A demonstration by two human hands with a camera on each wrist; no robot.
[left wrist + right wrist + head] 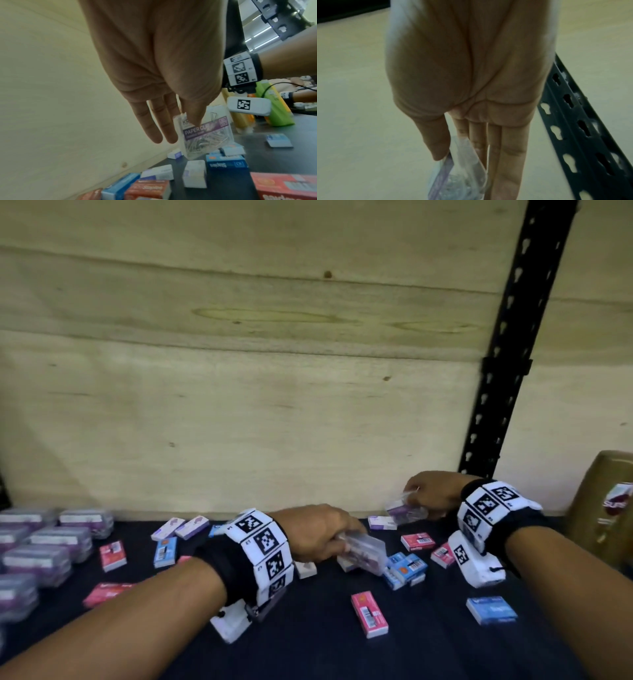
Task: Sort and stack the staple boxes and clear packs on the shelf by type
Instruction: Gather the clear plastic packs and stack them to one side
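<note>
Each hand has one clear pack off the shelf surface: the left hand [317, 534] pinches a clear pack of paper clips [364, 553] between thumb and fingers over the middle of the dark shelf [308, 645], and the left wrist view shows it tilted, held near its top edge with the purple label [207, 128] facing the camera; the right hand [433, 494] pinches a second clear pack [406, 510] nearer the plywood back wall [239, 371], thumb on one face and fingers on the other, as the right wrist view confirms. Both grips look narrow, on smooth plastic, so the main risk I judge is a pack slipping or swinging out of the pinch while it is carried across to the stacked clear packs [51, 542] at the far left. A dropped pack could land on the loose staple boxes below, such as the blue boxes [406, 570] lying just under the left hand, or the red box [369, 614] nearer the front, and knock them further astray. The left forearm sits low over a red box [106, 594] near the front left, so a sweep leftward may drag it along. The existing stacks look close together; setting a pack down off-centre could topple one. Whether the pack lids are latched cannot be told, so a fall might also spill clips
</note>
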